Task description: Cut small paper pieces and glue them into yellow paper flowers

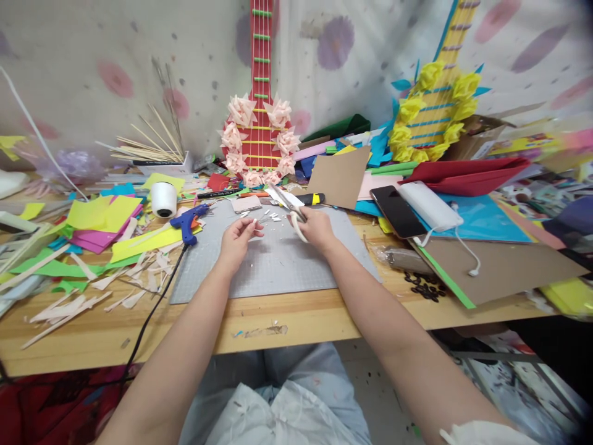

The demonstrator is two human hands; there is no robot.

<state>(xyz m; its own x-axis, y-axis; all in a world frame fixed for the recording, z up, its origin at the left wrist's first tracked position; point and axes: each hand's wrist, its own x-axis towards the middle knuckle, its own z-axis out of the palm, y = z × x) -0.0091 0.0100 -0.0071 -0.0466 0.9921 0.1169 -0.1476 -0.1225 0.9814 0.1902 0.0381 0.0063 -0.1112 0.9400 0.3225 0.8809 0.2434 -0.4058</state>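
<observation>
My right hand (315, 227) grips a pair of scissors (288, 203) with cream handles, blades pointing up and left over the grey cutting mat (287, 262). My left hand (237, 238) pinches a small thin white piece (254, 222) between thumb and fingers, just left of the scissors. Small white offcuts (274, 217) lie on the mat between the two hands, near the blade tips.
A blue glue gun (189, 224) with a black cord, a white tape roll (164, 199) and coloured paper sheets (104, 216) lie left. A phone (397, 211), white power bank (430, 206) and cardboard (500, 266) lie right. Two paper guitars (259, 123) stand behind.
</observation>
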